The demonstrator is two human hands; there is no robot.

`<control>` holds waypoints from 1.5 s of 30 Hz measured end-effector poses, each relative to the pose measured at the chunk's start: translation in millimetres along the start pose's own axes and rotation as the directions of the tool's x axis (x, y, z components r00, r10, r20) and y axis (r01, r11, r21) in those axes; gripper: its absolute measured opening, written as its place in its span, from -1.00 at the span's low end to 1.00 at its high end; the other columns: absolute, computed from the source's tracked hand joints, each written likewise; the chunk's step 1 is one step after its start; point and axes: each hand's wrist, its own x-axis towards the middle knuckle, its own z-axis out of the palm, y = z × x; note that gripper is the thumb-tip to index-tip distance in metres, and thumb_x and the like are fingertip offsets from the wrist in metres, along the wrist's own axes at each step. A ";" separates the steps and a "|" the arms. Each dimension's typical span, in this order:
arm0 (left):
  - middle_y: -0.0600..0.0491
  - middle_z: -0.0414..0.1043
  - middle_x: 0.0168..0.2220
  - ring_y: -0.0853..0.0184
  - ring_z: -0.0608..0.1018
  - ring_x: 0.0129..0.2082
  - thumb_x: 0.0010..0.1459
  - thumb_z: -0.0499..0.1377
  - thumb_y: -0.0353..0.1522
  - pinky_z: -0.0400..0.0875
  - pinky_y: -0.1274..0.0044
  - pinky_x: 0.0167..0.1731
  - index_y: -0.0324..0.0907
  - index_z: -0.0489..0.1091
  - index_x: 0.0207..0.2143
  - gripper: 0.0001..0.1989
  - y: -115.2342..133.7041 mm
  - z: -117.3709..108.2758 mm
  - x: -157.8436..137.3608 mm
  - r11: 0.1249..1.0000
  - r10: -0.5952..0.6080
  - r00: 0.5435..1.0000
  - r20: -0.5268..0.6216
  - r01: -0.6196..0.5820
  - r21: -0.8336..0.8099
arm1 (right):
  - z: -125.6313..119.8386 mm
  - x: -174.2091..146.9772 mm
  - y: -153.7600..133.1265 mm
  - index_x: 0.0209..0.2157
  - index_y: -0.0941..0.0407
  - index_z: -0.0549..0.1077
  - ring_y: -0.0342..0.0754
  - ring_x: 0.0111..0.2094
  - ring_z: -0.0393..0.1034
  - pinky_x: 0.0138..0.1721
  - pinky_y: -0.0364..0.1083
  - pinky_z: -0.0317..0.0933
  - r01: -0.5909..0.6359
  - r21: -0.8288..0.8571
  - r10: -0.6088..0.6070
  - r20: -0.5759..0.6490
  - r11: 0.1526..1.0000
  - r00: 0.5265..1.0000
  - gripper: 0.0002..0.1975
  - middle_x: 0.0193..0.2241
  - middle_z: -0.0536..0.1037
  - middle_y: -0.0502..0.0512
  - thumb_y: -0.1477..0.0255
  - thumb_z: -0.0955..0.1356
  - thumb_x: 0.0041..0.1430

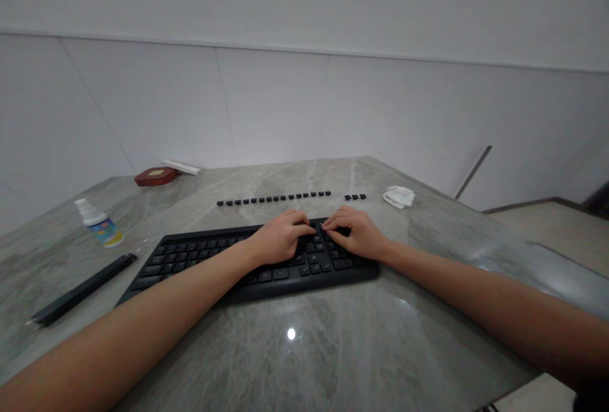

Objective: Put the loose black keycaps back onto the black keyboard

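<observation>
Looking down on a long, black, rectangular plastic keyboard [209, 247], lying flat on a glossy grey marble-patterned tabletop [333, 336], with long axis running left to right, number-pad end pointing right and slightly away, arrow-key side nearer the wearer. Reaching across right of centre with the bare left hand [283, 234], fingers curled and thumb extended; cannot tell whether gripping anything. Bent over the number pad with the bare right hand [356, 232], fingers drawn in; again cannot tell about a grip. Lined up beyond, parallel to the far edge: small, blocky black plastic keycaps [276, 199]. Farther right, a soft, folded white cloth-like piece [399, 196]. To the left, a white plastic spray bottle [102, 225], rounded.
</observation>
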 end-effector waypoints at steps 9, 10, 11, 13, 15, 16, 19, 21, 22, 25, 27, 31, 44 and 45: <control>-0.07 0.41 -0.18 0.27 0.44 -0.15 0.01 -0.03 -0.65 0.44 0.36 -0.11 -0.22 0.46 -0.11 -0.55 -0.3 0.2 -0.3 1.000 -0.013 1.000 0.003 0.013 -0.011 | -0.9 -1.4 -0.9 -0.32 0.06 0.56 -0.05 -0.28 0.41 -0.19 -0.03 0.32 0.001 -0.070 0.000 0.006 0.998 1.000 -0.83 -0.36 0.60 0.04 0.53 0.33 0.13; -0.08 0.41 -0.18 0.27 0.44 -0.15 0.02 -0.03 -0.65 0.44 0.36 -0.11 -0.22 0.46 -0.11 -0.55 -0.6 0.3 -0.4 1.000 -0.012 1.000 0.004 0.012 -0.010 | -1.0 -1.1 -1.0 -0.32 0.06 0.56 -0.05 -0.29 0.41 -0.19 -0.03 0.32 0.006 -0.070 -0.006 0.007 0.998 1.000 -0.83 -0.37 0.60 0.04 0.53 0.32 0.14; -0.08 0.41 -0.18 0.27 0.44 -0.15 0.02 -0.03 -0.65 0.44 0.36 -0.11 -0.23 0.46 -0.11 -0.55 -0.7 0.4 -0.4 1.000 -0.011 1.000 0.004 0.011 -0.011 | -1.1 -0.8 -1.2 -0.32 0.06 0.56 -0.05 -0.29 0.41 -0.19 -0.02 0.32 0.013 -0.070 -0.012 0.009 0.997 1.000 -0.83 -0.36 0.60 0.04 0.54 0.32 0.14; -0.09 0.40 -0.18 0.26 0.44 -0.15 0.03 -0.03 -0.65 0.44 0.37 -0.11 -0.25 0.46 -0.11 -0.56 -0.5 0.4 -0.4 1.000 -0.007 1.000 0.004 0.007 -0.012 | -1.5 -0.1 -1.8 -0.33 0.06 0.55 -0.05 -0.30 0.40 -0.19 -0.02 0.32 0.033 -0.070 -0.032 0.013 0.997 0.999 -0.83 -0.36 0.60 0.03 0.54 0.32 0.14; -0.09 0.40 -0.19 0.27 0.44 -0.16 0.03 -0.03 -0.65 0.44 0.38 -0.11 -0.25 0.46 -0.12 -0.57 -0.2 0.3 -0.2 1.000 -0.007 1.000 0.002 0.007 -0.011 | -1.9 0.3 -2.4 -0.34 0.07 0.54 -0.06 -0.31 0.40 -0.20 -0.02 0.32 0.055 -0.070 -0.055 0.009 0.996 0.998 -0.84 -0.37 0.60 0.04 0.55 0.32 0.15; -0.08 0.40 -0.19 0.27 0.44 -0.16 0.03 -0.03 -0.66 0.44 0.38 -0.11 -0.25 0.46 -0.12 -0.57 -0.1 0.3 -0.1 1.000 -0.008 1.000 0.001 0.008 -0.010 | -2.0 0.4 -2.7 -0.34 0.08 0.54 -0.06 -0.31 0.40 -0.20 -0.02 0.32 0.063 -0.070 -0.063 0.005 0.996 0.998 -0.84 -0.37 0.60 0.04 0.55 0.31 0.15; -0.08 0.40 -0.19 0.27 0.44 -0.16 0.03 -0.03 -0.66 0.44 0.39 -0.12 -0.24 0.46 -0.12 -0.56 -0.5 0.8 -0.3 1.000 -0.006 1.000 0.003 0.006 -0.004 | -2.1 0.5 -3.1 -0.34 0.08 0.53 -0.05 -0.30 0.40 -0.19 -0.01 0.32 0.078 -0.065 -0.079 -0.001 0.995 0.997 -0.83 -0.37 0.59 0.06 0.56 0.31 0.14; -0.09 0.40 -0.19 0.27 0.44 -0.16 0.04 -0.03 -0.66 0.43 0.39 -0.11 -0.26 0.46 -0.11 -0.57 -1.3 1.4 -0.7 1.000 0.001 1.000 0.005 -0.001 -0.004 | -2.2 0.7 -3.4 -0.34 0.08 0.53 -0.05 -0.29 0.40 -0.19 0.00 0.32 0.090 -0.059 -0.090 0.002 0.994 0.996 -0.83 -0.37 0.58 0.06 0.57 0.30 0.14; -0.09 0.40 -0.19 0.27 0.43 -0.16 0.04 -0.03 -0.66 0.43 0.38 -0.10 -0.26 0.46 -0.11 -0.57 -1.7 1.7 -0.9 1.000 0.002 1.000 0.005 -0.002 -0.004 | -2.3 0.9 -3.6 -0.34 0.08 0.53 -0.04 -0.29 0.40 -0.18 0.00 0.31 0.095 -0.056 -0.095 0.004 0.994 0.995 -0.83 -0.37 0.58 0.07 0.56 0.30 0.14; -0.10 0.40 -0.19 0.26 0.43 -0.16 0.04 -0.03 -0.65 0.43 0.39 -0.10 -0.28 0.46 -0.11 -0.58 -1.8 1.4 -1.1 1.000 0.004 1.000 -0.001 -0.004 -0.001 | -3.1 1.5 -5.3 -0.38 0.09 0.53 -0.04 -0.29 0.40 -0.19 -0.01 0.31 0.105 -0.047 -0.104 0.006 0.993 0.995 -0.84 -0.37 0.57 0.09 0.55 0.31 0.13; -0.10 0.40 -0.19 0.26 0.43 -0.16 0.04 -0.03 -0.65 0.43 0.39 -0.10 -0.28 0.46 -0.12 -0.58 -0.9 0.2 -0.6 1.000 0.004 1.000 -0.005 -0.004 0.004 | -3.8 1.8 -6.8 -0.42 0.11 0.52 -0.04 -0.29 0.39 -0.19 -0.01 0.31 0.104 -0.050 -0.104 0.003 0.993 0.995 -0.85 -0.37 0.56 0.11 0.55 0.31 0.12; -0.09 0.41 -0.10 0.25 0.42 -0.11 0.05 -0.05 -0.65 0.42 0.35 -0.07 -0.24 0.43 -0.06 -0.55 3.2 -3.5 1.4 0.999 0.041 0.999 0.001 -0.041 0.014 | -4.7 1.2 -8.6 -0.49 0.13 0.50 -0.03 -0.28 0.37 -0.20 0.00 0.30 0.123 -0.066 -0.123 0.007 0.990 0.992 -0.82 -0.34 0.54 0.14 0.53 0.30 0.13; 0.00 0.37 0.07 0.24 0.36 -0.04 0.00 -0.05 -0.67 0.37 0.36 0.00 -0.22 0.22 0.15 -0.37 4.7 -6.3 2.0 0.994 0.100 0.990 0.098 -0.095 -0.053 | -6.5 1.8 -7.7 -0.47 0.16 0.49 -0.04 -0.28 0.36 -0.22 -0.02 0.31 0.150 -0.053 -0.147 0.057 0.987 0.988 -0.82 -0.35 0.50 0.16 0.55 0.28 0.14; -0.01 0.38 0.06 0.24 0.36 -0.04 0.00 -0.05 -0.67 0.38 0.35 -0.01 -0.22 0.22 0.15 -0.37 4.3 -6.0 1.6 0.994 0.100 0.990 0.097 -0.096 -0.051 | -6.3 2.3 -7.6 -0.47 0.16 0.49 -0.04 -0.28 0.36 -0.22 -0.02 0.31 0.142 -0.053 -0.139 0.060 0.988 0.988 -0.82 -0.35 0.50 0.17 0.56 0.28 0.14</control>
